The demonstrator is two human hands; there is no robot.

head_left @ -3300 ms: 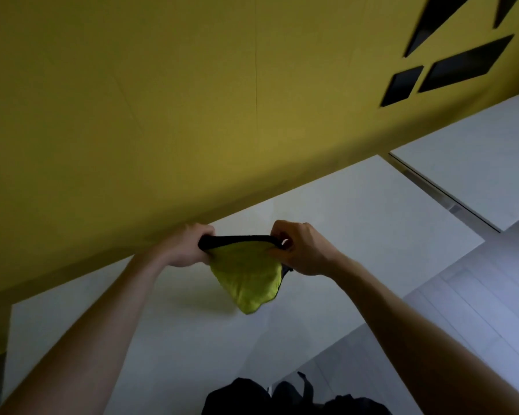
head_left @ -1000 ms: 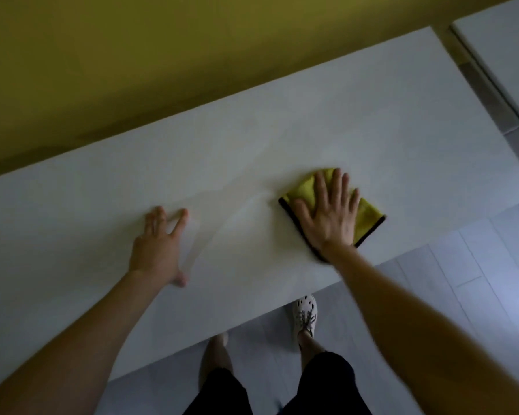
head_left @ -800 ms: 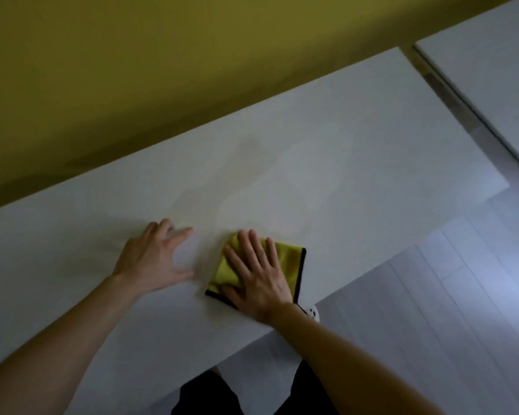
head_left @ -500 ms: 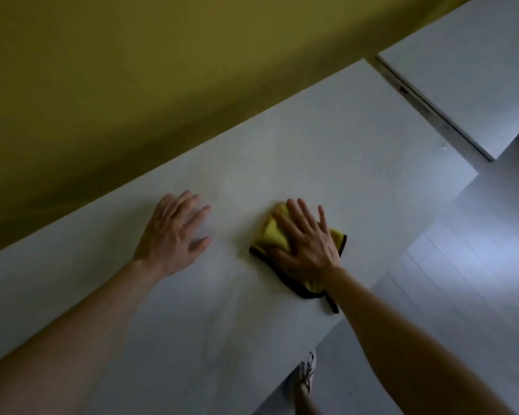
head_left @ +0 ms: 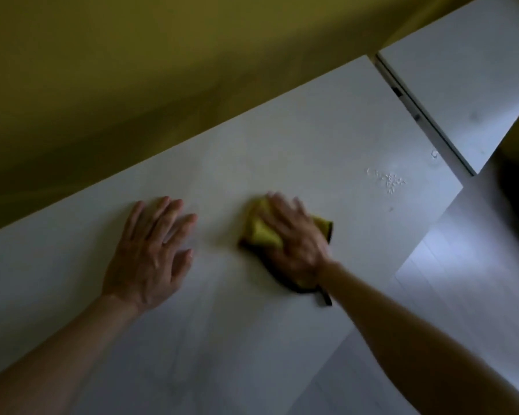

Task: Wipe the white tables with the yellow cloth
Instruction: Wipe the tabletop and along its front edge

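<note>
Reaching in from 7 o'clock and 5 o'clock with two bare forearms, crossing the near edge of the white table (head_left: 282,139). Resting the left hand (head_left: 150,253) flat on the tabletop, palm down, fingers straight and slightly spread, grasping nothing. Pressing down with the right hand (head_left: 300,244), at 3 o'clock of the left and well apart from it, fingers extended and released rather than clenched, flattening the yellow cloth (head_left: 261,232) against the table. Showing yellow fabric past that hand at 10 o'clock, a dark-edged corner at 2 o'clock, and a dark trim strip trailing out beside the wrist toward 5 o'clock. Blurring a little around the right fingertips. Lying farther off on the surface, at 2 o'clock of the cloth and apart from it, a patch of small pale specks (head_left: 390,181). Showing grey floor (head_left: 468,280) at 4 o'clock, past the table's right end. Sitting beyond a narrow dark gap at 1 o'clock, a second white table (head_left: 462,79). Filling 9 through 12 o'clock behind both, a yellow wall (head_left: 162,70).
</note>
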